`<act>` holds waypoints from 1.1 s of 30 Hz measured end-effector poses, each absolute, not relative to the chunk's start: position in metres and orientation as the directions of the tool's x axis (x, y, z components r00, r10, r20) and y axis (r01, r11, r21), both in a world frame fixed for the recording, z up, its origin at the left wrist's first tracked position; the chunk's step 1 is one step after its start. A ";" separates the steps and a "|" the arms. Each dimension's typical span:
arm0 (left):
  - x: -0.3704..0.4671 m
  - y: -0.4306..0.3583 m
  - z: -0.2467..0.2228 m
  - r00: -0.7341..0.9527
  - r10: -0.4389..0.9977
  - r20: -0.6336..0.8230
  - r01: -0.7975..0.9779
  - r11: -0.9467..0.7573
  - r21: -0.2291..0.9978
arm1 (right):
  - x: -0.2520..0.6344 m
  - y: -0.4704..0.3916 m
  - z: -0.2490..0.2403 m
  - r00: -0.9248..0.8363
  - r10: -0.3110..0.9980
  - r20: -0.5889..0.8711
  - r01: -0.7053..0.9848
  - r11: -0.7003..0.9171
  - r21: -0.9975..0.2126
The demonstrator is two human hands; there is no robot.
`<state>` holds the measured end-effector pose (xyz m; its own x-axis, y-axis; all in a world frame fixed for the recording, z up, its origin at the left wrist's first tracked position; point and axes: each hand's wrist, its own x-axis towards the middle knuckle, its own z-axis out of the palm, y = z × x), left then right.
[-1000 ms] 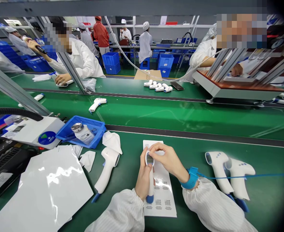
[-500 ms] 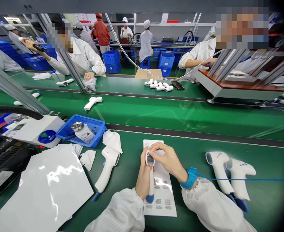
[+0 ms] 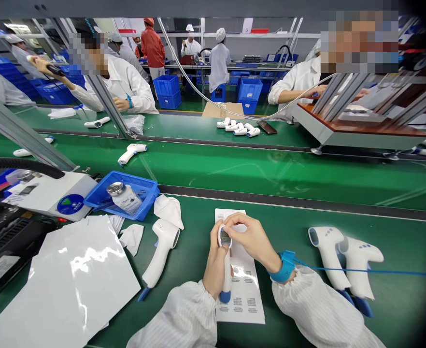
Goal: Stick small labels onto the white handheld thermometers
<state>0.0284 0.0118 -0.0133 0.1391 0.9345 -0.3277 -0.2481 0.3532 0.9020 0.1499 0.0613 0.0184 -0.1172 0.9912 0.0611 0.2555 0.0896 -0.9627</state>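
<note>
1. My left hand (image 3: 214,271) clasps the white device (image 3: 227,273) above a printed sheet (image 3: 248,307), lower centre, likely steadying it.
2. My right hand (image 3: 253,238) pinches at its screen (image 3: 225,238), seemingly for fine control.

Left hand (image 3: 216,266): closed round a white infrared thermometer (image 3: 227,275), blue-tipped handle toward the wearer. Right hand (image 3: 247,237): fingertips at its display end; blue wrist strap (image 3: 286,267). Beneath: printed label sheet (image 3: 247,299). Right: two thermometers (image 3: 331,251), touching. Left: one thermometer (image 3: 161,251); blue tray (image 3: 149,185) holding a metal-capped bottle (image 3: 126,197).
</note>
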 end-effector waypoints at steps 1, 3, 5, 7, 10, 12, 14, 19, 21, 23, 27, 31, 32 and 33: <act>0.029 0.013 -0.010 0.144 0.932 -0.333 -0.246 0.360 0.900 | 0.149 0.061 0.018 -0.117 0.991 0.064 0.259 0.093 -0.961; 0.029 0.018 -0.003 0.129 0.931 -0.341 -0.225 0.363 0.904 | 0.148 0.061 0.019 -0.113 0.991 0.072 0.269 0.101 -0.958; 0.029 0.023 0.002 0.109 0.927 -0.359 -0.204 0.374 0.905 | 0.147 0.061 0.021 -0.113 0.991 0.075 0.276 0.104 -0.956; 0.029 0.026 0.004 0.107 0.915 -0.390 -0.197 0.404 0.893 | 0.149 0.061 0.023 -0.130 0.991 0.042 0.261 0.075 -0.962; 0.028 0.026 0.008 0.116 0.898 -0.423 -0.207 0.439 0.875 | 0.154 0.060 0.027 -0.161 0.986 -0.045 0.223 -0.008 -0.975; 0.027 0.023 0.012 0.122 0.901 -0.416 -0.207 0.433 0.877 | 0.158 0.057 0.030 -0.161 0.984 -0.074 0.213 -0.039 -0.976; 0.027 0.020 0.018 0.120 0.915 -0.385 -0.190 0.402 0.896 | 0.161 0.052 0.033 -0.150 0.987 -0.061 0.216 -0.028 -0.976; 0.027 0.016 0.033 0.057 0.973 -0.224 -0.057 0.227 0.972 | 0.159 0.040 0.043 -0.096 0.991 0.088 0.311 0.114 -0.944; 0.027 0.014 0.035 0.051 0.980 -0.195 -0.034 0.197 0.980 | 0.158 0.036 0.047 -0.108 0.986 0.127 0.325 0.156 -0.933; 0.027 0.012 0.036 0.041 0.983 -0.181 -0.029 0.182 0.983 | 0.158 0.031 0.050 -0.094 0.982 0.162 0.329 0.185 -0.926; 0.027 0.009 0.037 0.010 0.989 -0.147 -0.012 0.147 0.989 | 0.159 0.023 0.053 -0.045 0.981 0.188 0.347 0.192 -0.918; 0.027 0.008 0.039 -0.016 0.990 -0.142 -0.004 0.142 0.990 | 0.157 0.018 0.054 -0.046 0.988 0.145 0.322 0.152 -0.934; 0.027 0.007 0.040 -0.021 0.990 -0.143 -0.002 0.143 0.990 | 0.156 0.017 0.054 -0.039 0.990 0.135 0.315 0.140 -0.939; 0.027 0.007 0.040 -0.025 0.990 -0.142 0.002 0.142 0.990 | 0.155 0.016 0.055 -0.032 0.992 0.125 0.308 0.129 -0.943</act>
